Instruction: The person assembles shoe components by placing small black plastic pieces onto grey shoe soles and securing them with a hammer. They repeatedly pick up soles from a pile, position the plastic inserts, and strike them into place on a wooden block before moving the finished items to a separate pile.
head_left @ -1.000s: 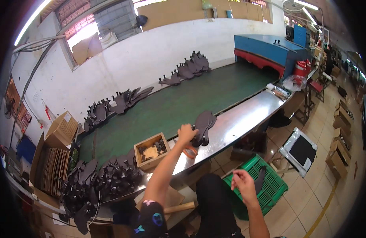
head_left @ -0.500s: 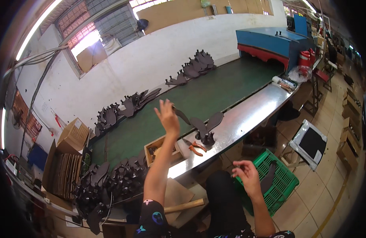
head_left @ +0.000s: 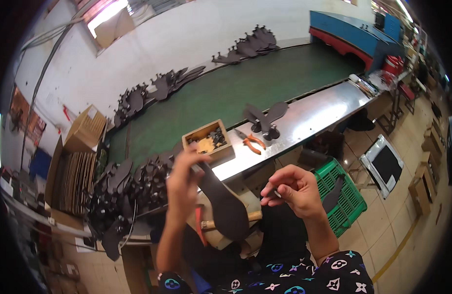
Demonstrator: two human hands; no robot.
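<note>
My left hand point(head_left: 184, 181), blurred by motion, grips a dark brown shoe sole point(head_left: 226, 210) at its narrow end. The sole's broad end hangs over my lap. To the right, my right hand point(head_left: 297, 191) pinches a small dark piece point(head_left: 274, 193) between thumb and fingers; its kind is not clear. Below the sole shows a wooden handle point(head_left: 255, 215), with a red-orange strip point(head_left: 200, 225) beside it. Ahead, an open wooden box point(head_left: 206, 139) contains small black parts. Orange-handled pliers point(head_left: 253, 143) lie on the metal ledge point(head_left: 324, 112), near crossed soles with heels point(head_left: 267, 117).
A dense pile of heeled soles point(head_left: 123, 196) sits at the left, near a carton of cardboard sheets point(head_left: 76, 191). More soles line the far side of the green conveyor belt point(head_left: 221, 93). A green crate point(head_left: 348, 210) holding a sole stands on the right, near a stool point(head_left: 382, 166).
My left hand has come back from above the belt to my lap, bringing a sole. My right hand has moved inward and up. The view has tilted downward.
</note>
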